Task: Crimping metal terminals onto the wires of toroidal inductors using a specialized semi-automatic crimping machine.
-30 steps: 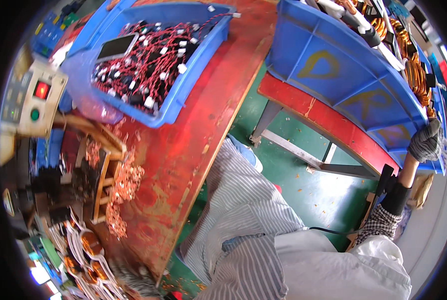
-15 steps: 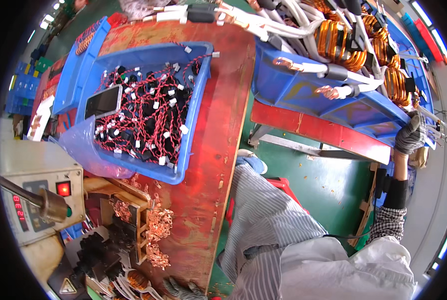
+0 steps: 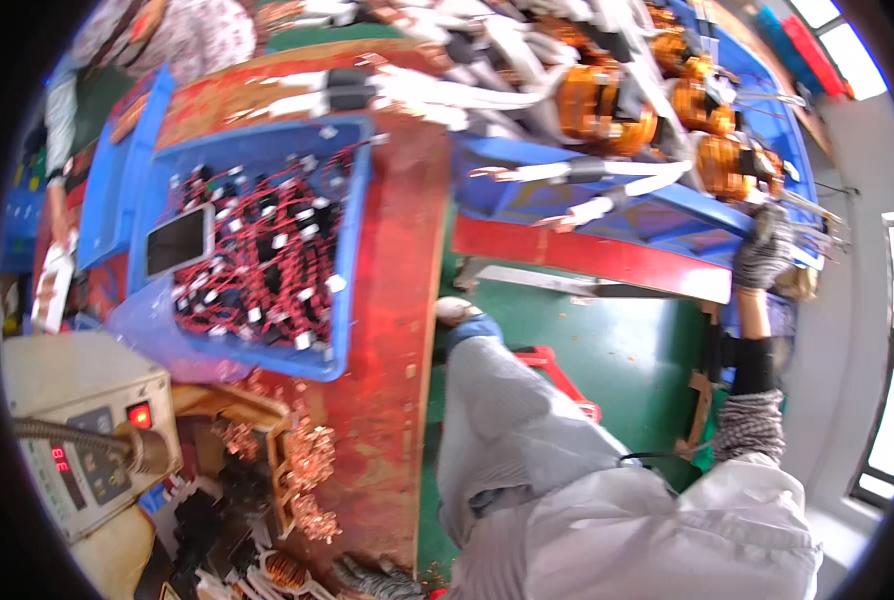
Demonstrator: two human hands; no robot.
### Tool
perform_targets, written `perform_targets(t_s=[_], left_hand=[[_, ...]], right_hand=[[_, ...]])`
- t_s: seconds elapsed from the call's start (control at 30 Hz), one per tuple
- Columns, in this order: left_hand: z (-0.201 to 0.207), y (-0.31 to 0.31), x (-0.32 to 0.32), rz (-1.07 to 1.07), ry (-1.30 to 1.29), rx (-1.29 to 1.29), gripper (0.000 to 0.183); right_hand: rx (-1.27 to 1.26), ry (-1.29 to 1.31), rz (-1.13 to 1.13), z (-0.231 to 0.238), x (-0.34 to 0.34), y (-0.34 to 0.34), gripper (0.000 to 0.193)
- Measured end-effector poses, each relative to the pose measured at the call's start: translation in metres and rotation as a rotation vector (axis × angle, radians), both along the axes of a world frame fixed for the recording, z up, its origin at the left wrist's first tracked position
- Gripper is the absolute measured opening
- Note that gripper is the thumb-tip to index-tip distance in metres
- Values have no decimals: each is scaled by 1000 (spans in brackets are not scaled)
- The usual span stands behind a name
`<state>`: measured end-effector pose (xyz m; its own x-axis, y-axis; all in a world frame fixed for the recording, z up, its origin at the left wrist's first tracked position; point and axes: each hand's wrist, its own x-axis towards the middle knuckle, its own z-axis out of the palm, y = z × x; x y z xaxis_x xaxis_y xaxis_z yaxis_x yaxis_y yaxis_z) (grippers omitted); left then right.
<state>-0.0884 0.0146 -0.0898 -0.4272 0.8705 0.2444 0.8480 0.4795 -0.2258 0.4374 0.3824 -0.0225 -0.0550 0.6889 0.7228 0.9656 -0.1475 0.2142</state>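
My right hand (image 3: 764, 245), in a grey striped knit glove, reaches out to the right end of a large blue crate (image 3: 607, 205). Its fingers curl at the crate's corner, close under the copper-wound coils (image 3: 724, 165); blur hides exactly what they grip. White leads (image 3: 607, 205) with black sleeves and bare copper ends hang over the crate's near wall. At the lower edge, my left hand (image 3: 377, 578), also gloved, lies on the red worktable (image 3: 387, 400) with its fingers stretched out, partly cut off by the frame. It is nearest to a pile of copper pieces (image 3: 312, 475).
A blue bin (image 3: 342, 330) of red-black twisted wires with white connectors holds a phone (image 3: 180, 240). Left of it stand a machine with a lit red switch (image 3: 139, 414) and a clear plastic bag (image 3: 162, 325). Another person's floral clothing (image 3: 182, 35) shows at the far left.
The whole view has shifted, so the crate and my right hand sit further left in it. More of the other person, including an arm, now shows at far left. My hands keep their places.
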Motion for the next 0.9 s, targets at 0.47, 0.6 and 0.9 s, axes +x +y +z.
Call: perform_targets(t_s=[0.47, 0.6, 0.9], left_hand=[[-11, -10, 11, 33, -14, 52, 62], [-8, -32, 2, 75, -59, 38, 62], [-33, -65, -18, 198, -283, 17, 59]], right_hand=[[273, 94, 92, -10, -11, 8, 31], [461, 7, 17, -28, -14, 18, 29], [416, -25, 78, -3, -6, -1, 34]])
